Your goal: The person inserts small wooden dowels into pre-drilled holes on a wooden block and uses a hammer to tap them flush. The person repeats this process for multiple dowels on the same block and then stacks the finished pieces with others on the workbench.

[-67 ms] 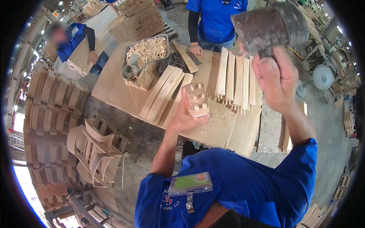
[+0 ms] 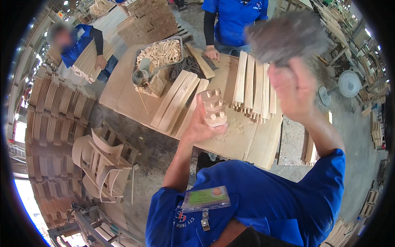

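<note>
Up front, the left hand (image 2: 201, 125) grips a dowelled wooden block (image 2: 214, 108) upright; above and to its right, the right hand (image 2: 294, 92) clutches a blurred mallet (image 2: 286, 37).

Workbench (image 2: 123, 92), pale board top. Far left: metal tray (image 2: 180, 40) of wooden dowels (image 2: 160, 52), small tin (image 2: 140, 76) beside it. Centre: long flat slats (image 2: 177, 101), dark cloth (image 2: 185, 66). Right: row of upright-laid slats (image 2: 251, 88). Far edge: a co-worker's hand (image 2: 212, 54).
</note>
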Demonstrator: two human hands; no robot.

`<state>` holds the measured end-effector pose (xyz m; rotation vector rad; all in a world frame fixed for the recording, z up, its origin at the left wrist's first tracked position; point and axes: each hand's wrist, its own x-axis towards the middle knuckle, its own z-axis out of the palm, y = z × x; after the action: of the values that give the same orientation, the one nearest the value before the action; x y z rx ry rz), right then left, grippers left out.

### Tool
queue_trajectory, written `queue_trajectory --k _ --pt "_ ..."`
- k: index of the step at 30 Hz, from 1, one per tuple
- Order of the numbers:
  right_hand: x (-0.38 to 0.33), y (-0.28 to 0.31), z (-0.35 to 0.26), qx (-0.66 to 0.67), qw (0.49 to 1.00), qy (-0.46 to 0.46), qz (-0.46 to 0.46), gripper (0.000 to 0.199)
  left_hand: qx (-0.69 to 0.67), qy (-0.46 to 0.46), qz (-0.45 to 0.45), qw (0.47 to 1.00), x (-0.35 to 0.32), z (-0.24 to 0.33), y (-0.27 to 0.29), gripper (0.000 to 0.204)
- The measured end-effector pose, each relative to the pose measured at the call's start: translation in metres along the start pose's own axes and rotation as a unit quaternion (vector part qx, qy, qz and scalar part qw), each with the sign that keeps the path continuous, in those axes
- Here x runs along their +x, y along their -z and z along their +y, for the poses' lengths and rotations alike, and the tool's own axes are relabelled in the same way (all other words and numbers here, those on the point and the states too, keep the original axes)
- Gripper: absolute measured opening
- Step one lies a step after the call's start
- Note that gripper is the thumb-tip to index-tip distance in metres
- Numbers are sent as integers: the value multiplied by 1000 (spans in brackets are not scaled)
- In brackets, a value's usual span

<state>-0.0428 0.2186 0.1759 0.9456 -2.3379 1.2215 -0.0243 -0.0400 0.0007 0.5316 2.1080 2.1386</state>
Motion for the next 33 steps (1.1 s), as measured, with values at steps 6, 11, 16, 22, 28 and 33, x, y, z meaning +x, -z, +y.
queue_trajectory --k 6,11,16,22,28,33 --pt "5 -13 23 -159 969 35 -184 30 25 -4 -9 1000 -2 -3 2 97" --pt "16 10 -22 -47 995 -3 -87 29 6 3 1 1000 -4 -1 2 98" --pt "-8 -16 8 -83 974 99 -186 23 103 -36 -9 994 3 -3 5 99" --pt "11 -4 -16 18 993 17 -113 24 -1 9 -4 1000 -2 -11 13 104" --pt "-9 -17 10 -95 973 76 -194 29 22 75 -1 997 -1 -21 11 108" --pt "9 -1 1 -97 978 26 -181 27 -14 42 4 999 -2 -16 11 107"
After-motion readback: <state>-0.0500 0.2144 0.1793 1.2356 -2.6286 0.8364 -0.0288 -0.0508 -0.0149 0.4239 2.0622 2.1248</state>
